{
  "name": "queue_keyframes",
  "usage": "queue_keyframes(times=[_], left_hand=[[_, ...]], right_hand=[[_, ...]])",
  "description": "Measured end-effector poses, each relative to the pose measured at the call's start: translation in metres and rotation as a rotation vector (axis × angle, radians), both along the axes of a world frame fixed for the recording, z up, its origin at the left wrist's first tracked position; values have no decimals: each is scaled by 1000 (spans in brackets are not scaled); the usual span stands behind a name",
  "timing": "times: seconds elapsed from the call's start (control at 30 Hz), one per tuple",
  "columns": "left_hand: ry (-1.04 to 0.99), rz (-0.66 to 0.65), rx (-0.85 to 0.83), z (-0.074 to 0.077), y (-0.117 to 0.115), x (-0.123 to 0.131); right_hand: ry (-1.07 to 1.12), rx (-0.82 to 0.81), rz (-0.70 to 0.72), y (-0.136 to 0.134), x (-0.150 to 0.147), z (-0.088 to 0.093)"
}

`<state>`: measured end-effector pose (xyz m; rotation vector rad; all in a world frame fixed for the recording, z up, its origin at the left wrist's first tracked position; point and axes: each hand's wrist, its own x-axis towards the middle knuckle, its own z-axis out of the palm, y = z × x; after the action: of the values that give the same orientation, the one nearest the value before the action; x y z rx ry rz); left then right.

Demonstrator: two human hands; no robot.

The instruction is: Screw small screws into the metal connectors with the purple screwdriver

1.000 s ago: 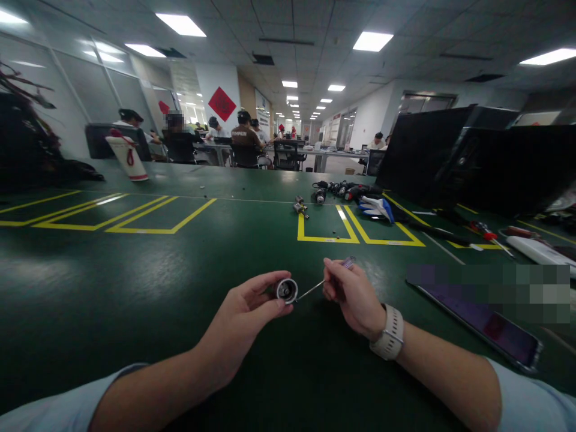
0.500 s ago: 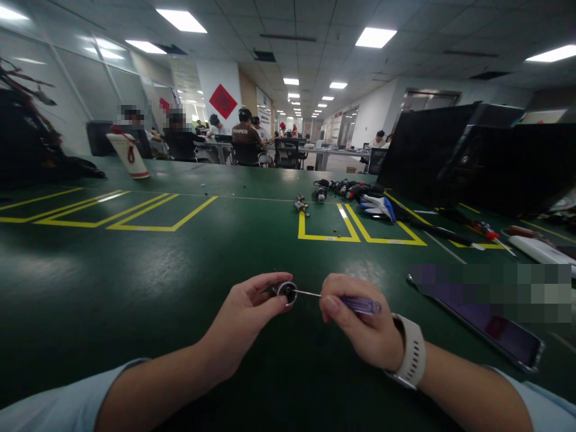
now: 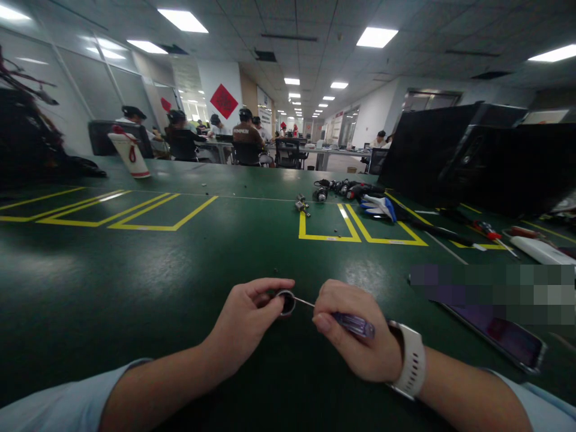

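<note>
Right hand (image 3: 360, 306) nearest: fingers wrapped around purple-handled screwdriver (image 3: 355, 324). Likely light, stiff; handle best hold, shaft thin. Long axis roughly crosswise, butt right and slightly nearer, shaft pointing left to rim of metal cup (image 3: 287, 303); whether tip sits inside, cannot tell. Left hand (image 3: 245, 309): cup pinched between thumb and fingers, over green tabletop (image 3: 171, 288). Cup looks small, rigid, maybe slippery; outer wall suits grip. Hollow mouth faces wearer. Farther: metal fittings (image 3: 300, 205) near yellow tape (image 3: 328, 238), then glove (image 3: 378, 207) to right.
</note>
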<state>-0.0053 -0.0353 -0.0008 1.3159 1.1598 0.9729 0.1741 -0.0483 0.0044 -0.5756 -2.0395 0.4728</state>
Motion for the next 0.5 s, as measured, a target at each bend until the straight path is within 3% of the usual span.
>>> queue_keyframes(times=[0.23,0.5], left_hand=[[23,4,14,0,0,0],[47,10,22,-2,5,-1]], right_hand=[[-33,77,-10,-2,-1,0],[-36,15,6,-6,-2,-1]])
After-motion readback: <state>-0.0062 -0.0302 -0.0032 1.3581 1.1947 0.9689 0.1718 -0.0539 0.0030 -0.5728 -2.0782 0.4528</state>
